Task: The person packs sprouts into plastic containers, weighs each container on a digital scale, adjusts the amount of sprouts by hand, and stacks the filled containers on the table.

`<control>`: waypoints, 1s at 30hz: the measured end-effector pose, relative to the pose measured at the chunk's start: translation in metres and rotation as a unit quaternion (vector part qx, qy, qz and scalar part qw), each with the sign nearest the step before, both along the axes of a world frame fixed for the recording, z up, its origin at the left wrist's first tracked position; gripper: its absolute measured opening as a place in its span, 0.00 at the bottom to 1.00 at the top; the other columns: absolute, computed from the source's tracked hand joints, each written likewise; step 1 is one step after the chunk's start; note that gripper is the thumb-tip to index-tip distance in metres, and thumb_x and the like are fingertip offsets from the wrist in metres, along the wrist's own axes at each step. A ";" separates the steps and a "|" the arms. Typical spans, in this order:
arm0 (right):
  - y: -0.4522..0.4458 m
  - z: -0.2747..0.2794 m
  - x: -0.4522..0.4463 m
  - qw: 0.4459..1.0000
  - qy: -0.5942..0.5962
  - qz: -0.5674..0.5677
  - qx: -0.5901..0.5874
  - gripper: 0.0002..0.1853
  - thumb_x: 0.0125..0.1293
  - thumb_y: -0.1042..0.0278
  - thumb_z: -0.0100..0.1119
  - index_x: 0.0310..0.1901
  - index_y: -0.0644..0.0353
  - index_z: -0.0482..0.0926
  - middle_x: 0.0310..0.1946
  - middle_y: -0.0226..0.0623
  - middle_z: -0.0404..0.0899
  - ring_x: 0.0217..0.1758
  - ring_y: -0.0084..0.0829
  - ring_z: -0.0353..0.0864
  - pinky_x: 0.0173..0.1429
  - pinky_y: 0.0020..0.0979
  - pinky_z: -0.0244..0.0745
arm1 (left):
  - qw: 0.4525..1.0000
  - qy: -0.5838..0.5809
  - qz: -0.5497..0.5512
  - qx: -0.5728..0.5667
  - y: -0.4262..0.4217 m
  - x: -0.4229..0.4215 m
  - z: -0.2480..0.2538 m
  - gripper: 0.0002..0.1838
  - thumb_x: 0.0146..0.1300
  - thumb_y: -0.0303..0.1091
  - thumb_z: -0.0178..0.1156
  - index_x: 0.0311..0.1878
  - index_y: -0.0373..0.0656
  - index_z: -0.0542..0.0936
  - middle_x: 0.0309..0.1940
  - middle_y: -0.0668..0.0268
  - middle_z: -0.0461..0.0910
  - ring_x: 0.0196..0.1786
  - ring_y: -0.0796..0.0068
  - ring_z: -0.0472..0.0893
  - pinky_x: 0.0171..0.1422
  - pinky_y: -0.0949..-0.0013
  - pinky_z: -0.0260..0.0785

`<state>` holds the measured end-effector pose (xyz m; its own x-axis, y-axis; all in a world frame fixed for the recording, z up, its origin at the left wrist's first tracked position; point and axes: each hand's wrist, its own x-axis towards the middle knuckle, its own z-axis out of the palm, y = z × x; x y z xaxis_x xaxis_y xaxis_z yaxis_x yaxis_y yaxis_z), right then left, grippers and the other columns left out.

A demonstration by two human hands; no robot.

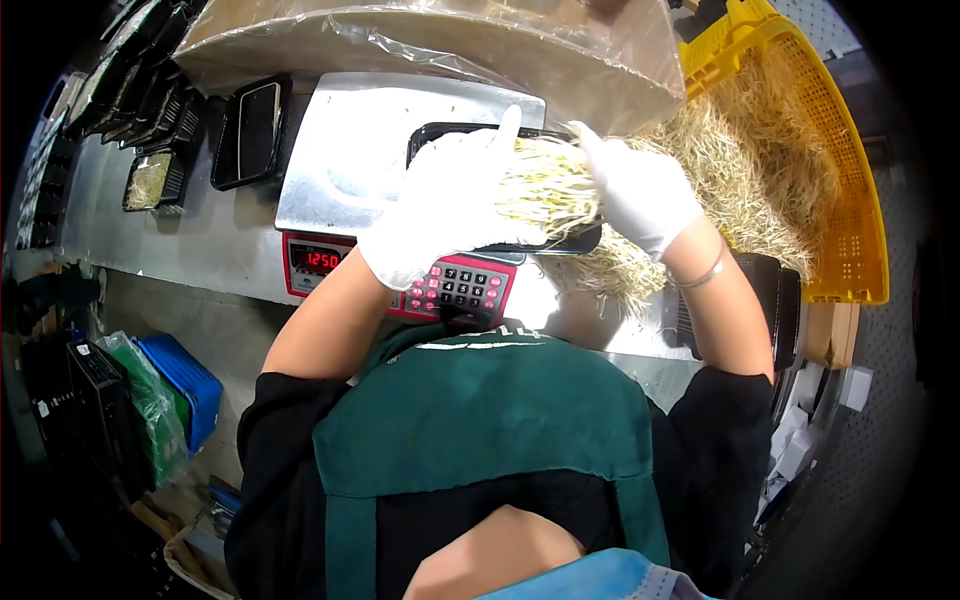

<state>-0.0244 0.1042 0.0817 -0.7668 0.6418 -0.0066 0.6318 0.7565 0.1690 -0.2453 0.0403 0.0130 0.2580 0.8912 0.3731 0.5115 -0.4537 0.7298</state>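
Both hands wear white gloves. My left hand lies over the left part of a black tray, its thumb and fingers spread apart against the near end of a bundle of bean sprouts. At the bundle's right end is my right hand, its fingers curled round the sprouts. The tray is at the right side of the metal plate of a scale, whose red display reads 1250. More loose sprouts lie beside the tray under my right wrist.
A yellow crate tipped on its side spills a sprout heap at the right. Black trays stand below it. An empty black tray and stacked packs are at the left. A plastic-lined box stands behind the scale.
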 end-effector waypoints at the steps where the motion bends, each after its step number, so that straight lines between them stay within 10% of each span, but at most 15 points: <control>1: 0.000 0.000 0.010 0.999 0.024 -0.020 0.004 0.29 0.61 0.72 0.53 0.67 0.57 0.67 0.40 0.43 0.83 0.38 0.40 0.84 0.41 0.35 0.80 | 1.000 -0.006 0.001 -0.007 0.000 0.000 -0.001 0.36 0.53 0.35 0.73 0.63 0.33 0.70 0.54 0.57 0.79 0.57 0.67 0.79 0.63 0.67 0.70; 5: 0.003 0.020 0.085 0.986 0.150 -0.039 -0.064 0.24 0.64 0.67 0.58 0.64 0.54 0.72 0.61 0.45 0.75 0.60 0.36 0.78 0.61 0.31 0.74 | 1.000 0.022 -0.019 -0.001 -0.005 -0.002 0.000 0.33 0.54 0.35 0.72 0.61 0.33 0.72 0.56 0.57 0.78 0.56 0.65 0.79 0.63 0.66 0.71; 8: -0.018 0.026 0.178 0.872 0.392 -0.229 -0.182 0.21 0.66 0.77 0.54 0.61 0.66 0.74 0.64 0.41 0.73 0.65 0.32 0.73 0.67 0.31 0.68 | 0.848 -0.461 -0.184 -0.184 -0.015 -0.010 -0.001 0.33 0.68 0.47 0.55 0.68 0.32 0.64 0.58 0.50 0.74 0.58 0.59 0.76 0.64 0.62 0.69; 9: -0.031 0.021 0.219 0.788 0.516 -0.238 -0.236 0.24 0.71 0.76 0.46 0.68 0.65 0.64 0.65 0.41 0.71 0.66 0.30 0.71 0.70 0.27 0.64 | 0.970 -0.196 -0.128 -0.071 -0.010 -0.019 -0.002 0.35 0.62 0.43 0.63 0.68 0.33 0.65 0.59 0.53 0.74 0.60 0.59 0.75 0.66 0.62 0.68; 11: -0.047 0.025 0.286 0.929 0.265 -0.259 -0.022 0.22 0.69 0.76 0.51 0.65 0.68 0.68 0.65 0.44 0.70 0.67 0.35 0.70 0.69 0.29 0.66 | 0.994 0.090 -0.057 0.039 0.000 -0.029 -0.010 0.39 0.56 0.38 0.70 0.68 0.35 0.65 0.61 0.55 0.74 0.61 0.59 0.75 0.67 0.61 0.66; 12: -0.060 0.002 0.315 0.799 0.500 -0.317 -0.109 0.28 0.66 0.80 0.53 0.69 0.66 0.63 0.66 0.43 0.69 0.67 0.35 0.70 0.67 0.29 0.67 | 0.990 0.103 -0.071 0.070 0.006 -0.032 -0.016 0.41 0.56 0.42 0.70 0.69 0.35 0.64 0.61 0.54 0.73 0.62 0.58 0.74 0.69 0.60 0.64; 13: -0.055 -0.009 0.325 0.799 0.499 -0.317 -0.113 0.28 0.66 0.80 0.53 0.69 0.66 0.63 0.66 0.43 0.69 0.67 0.35 0.70 0.67 0.29 0.67 | 0.984 0.117 -0.088 0.102 0.008 -0.032 -0.019 0.44 0.55 0.46 0.70 0.70 0.36 0.63 0.62 0.53 0.73 0.63 0.57 0.73 0.70 0.59 0.62; 15: -0.045 -0.027 0.343 0.620 0.599 -0.351 -0.366 0.36 0.61 0.85 0.56 0.72 0.62 0.57 0.66 0.41 0.69 0.66 0.32 0.70 0.65 0.28 0.69 | 0.889 -0.333 -0.208 -0.234 0.003 -0.029 -0.010 0.48 0.53 0.53 0.70 0.71 0.37 0.62 0.64 0.51 0.70 0.63 0.54 0.72 0.71 0.56 0.60; 16: -0.044 -0.052 0.377 0.799 0.338 -0.449 -0.214 0.43 0.55 0.87 0.61 0.73 0.60 0.56 0.67 0.39 0.68 0.66 0.29 0.69 0.64 0.28 0.69 | 0.993 -0.032 -0.116 -0.017 -0.004 -0.035 0.016 0.48 0.52 0.52 0.71 0.71 0.37 0.63 0.65 0.51 0.69 0.64 0.54 0.72 0.72 0.54 0.59; 17: -0.049 -0.042 0.364 0.729 0.427 -0.444 -0.298 0.46 0.51 0.85 0.65 0.73 0.59 0.57 0.66 0.40 0.68 0.66 0.30 0.69 0.65 0.30 0.67 | 0.940 0.275 -0.006 0.200 -0.012 -0.039 0.044 0.48 0.51 0.51 0.72 0.71 0.38 0.63 0.67 0.50 0.68 0.65 0.53 0.71 0.72 0.53 0.59; 19: -0.056 -0.007 0.342 0.866 0.258 -0.391 -0.174 0.44 0.50 0.84 0.66 0.71 0.61 0.61 0.65 0.43 0.70 0.65 0.32 0.70 0.68 0.32 0.64 | 0.971 0.229 0.025 0.070 -0.026 -0.058 0.067 0.45 0.54 0.47 0.70 0.70 0.36 0.63 0.69 0.50 0.64 0.70 0.54 0.66 0.75 0.55 0.53; 26: -0.073 0.008 0.157 0.815 0.496 -0.234 -0.186 0.26 0.69 0.73 0.53 0.68 0.67 0.65 0.69 0.47 0.66 0.72 0.38 0.63 0.76 0.36 0.54 | 0.957 -0.276 0.015 -0.086 -0.043 -0.106 0.005 0.33 0.68 0.41 0.56 0.71 0.34 0.62 0.69 0.51 0.65 0.71 0.60 0.65 0.75 0.66 0.56; 30: -0.035 -0.034 0.005 0.786 0.528 -0.069 -0.313 0.34 0.67 0.56 0.58 0.70 0.65 0.62 0.72 0.42 0.61 0.76 0.34 0.57 0.78 0.38 0.48 | 0.992 0.057 0.115 0.009 -0.037 -0.017 0.014 0.40 0.67 0.56 0.53 0.72 0.37 0.60 0.70 0.51 0.63 0.73 0.56 0.62 0.76 0.57 0.52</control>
<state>-0.0194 0.0696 0.0478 -0.4795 0.8445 0.2387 0.2526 0.3933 -0.8840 -0.2627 0.0034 0.0266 0.0890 0.9247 0.3701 0.6813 -0.3275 0.6546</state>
